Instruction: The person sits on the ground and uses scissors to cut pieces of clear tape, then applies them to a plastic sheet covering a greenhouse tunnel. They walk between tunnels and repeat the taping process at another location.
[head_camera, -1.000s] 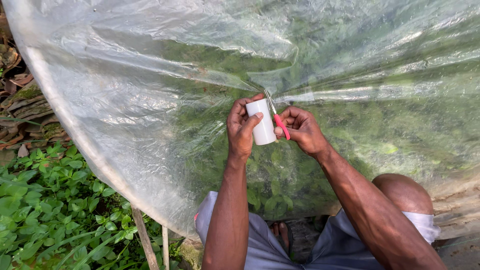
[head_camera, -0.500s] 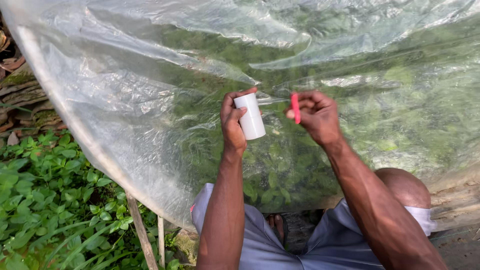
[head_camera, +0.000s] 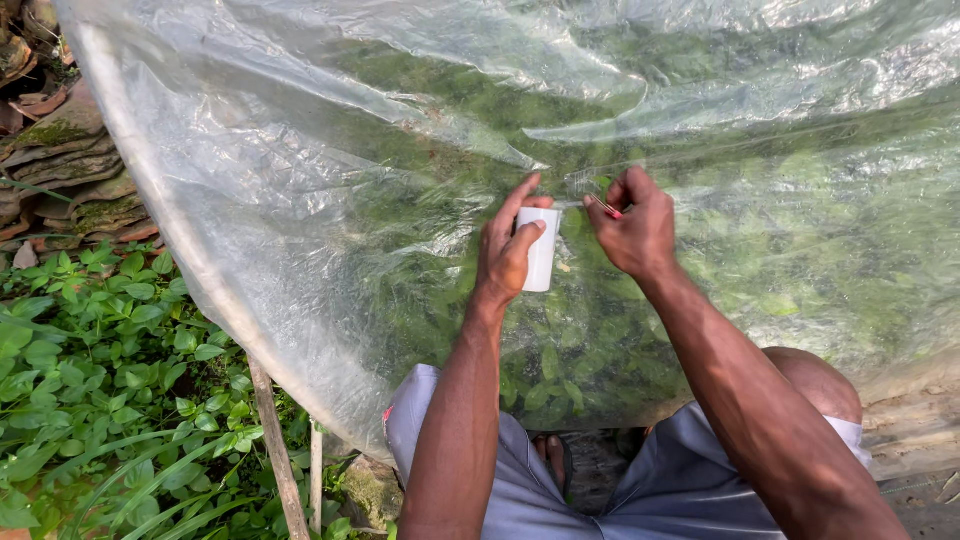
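the left hand (head_camera: 507, 252) curls around a small white cylindrical roll (head_camera: 540, 250) held against the clear plastic sheet (head_camera: 300, 180). at its three o'clock, the right hand (head_camera: 632, 228) pinches a thin red-tipped tool (head_camera: 606, 208). green ground plants (head_camera: 100, 380) lie at eight o'clock.

Both arms raised; left hand (head_camera: 508, 250) gripping, right hand (head_camera: 632, 225) pinching.

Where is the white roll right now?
In the head view, the white roll is just left of centre, gripped in the left hand against the clear plastic sheet.
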